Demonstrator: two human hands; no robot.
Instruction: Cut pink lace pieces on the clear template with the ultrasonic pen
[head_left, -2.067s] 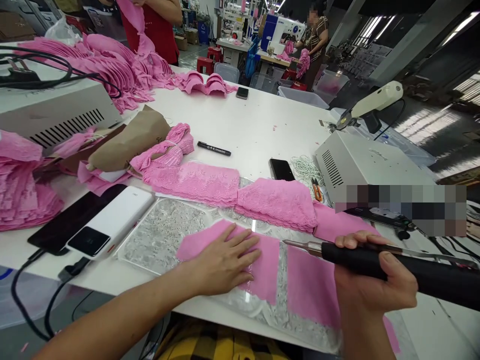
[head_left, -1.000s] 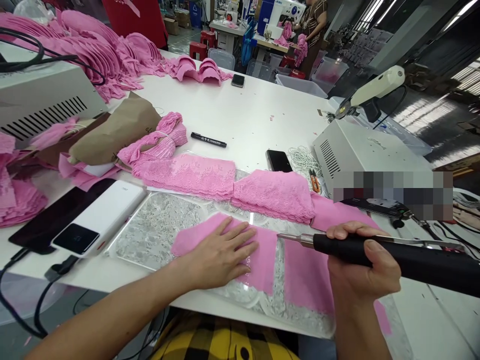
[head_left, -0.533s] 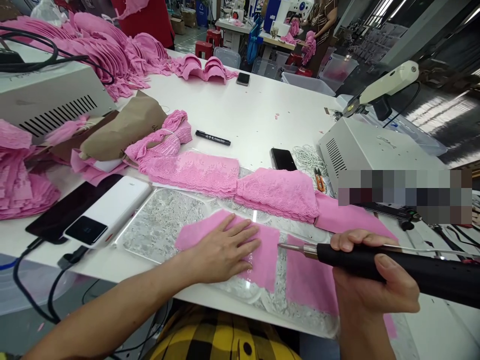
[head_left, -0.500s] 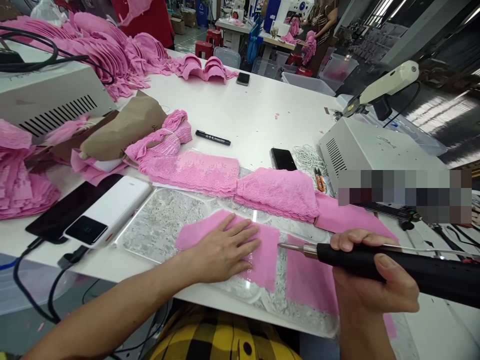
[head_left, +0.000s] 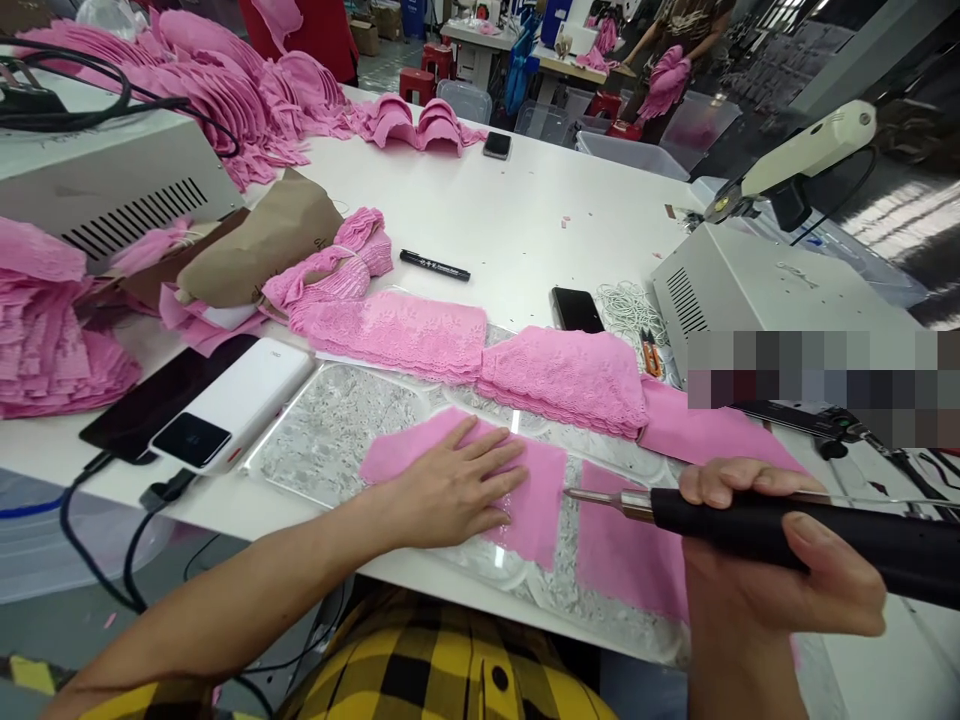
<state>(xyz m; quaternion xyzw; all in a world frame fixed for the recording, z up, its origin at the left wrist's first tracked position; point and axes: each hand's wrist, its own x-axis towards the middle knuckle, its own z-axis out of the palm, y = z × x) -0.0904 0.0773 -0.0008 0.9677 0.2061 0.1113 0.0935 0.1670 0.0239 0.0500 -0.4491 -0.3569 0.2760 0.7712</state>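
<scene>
My left hand (head_left: 457, 490) lies flat with fingers spread on a pink fabric piece (head_left: 544, 500), pressing it on a clear-covered, speckled grey board (head_left: 322, 430). In my right hand (head_left: 802, 580) is a black-handled tool with a narrow metal tip, like a soldering iron (head_left: 742, 515). Its tip points left, close to the right edge of that piece; whether it touches cannot be made out. A second pink fabric piece (head_left: 626, 545) lies to the right across a narrow gap, partly hidden by my right hand. Behind them lie stacked pink lace pieces (head_left: 562, 375).
A white power bank (head_left: 251, 395) and dark phone lie left, cables hanging over the table edge. Grey machine boxes (head_left: 780, 285) stand on both sides. A black marker (head_left: 435, 265), another phone (head_left: 576, 310) and orange snips (head_left: 649, 352) lie behind. A person holds pink fabric in the background.
The view has shifted slightly, so the table things sit a little further right. My left hand stays on the fabric, and the tool tip remains near the piece's right edge.
</scene>
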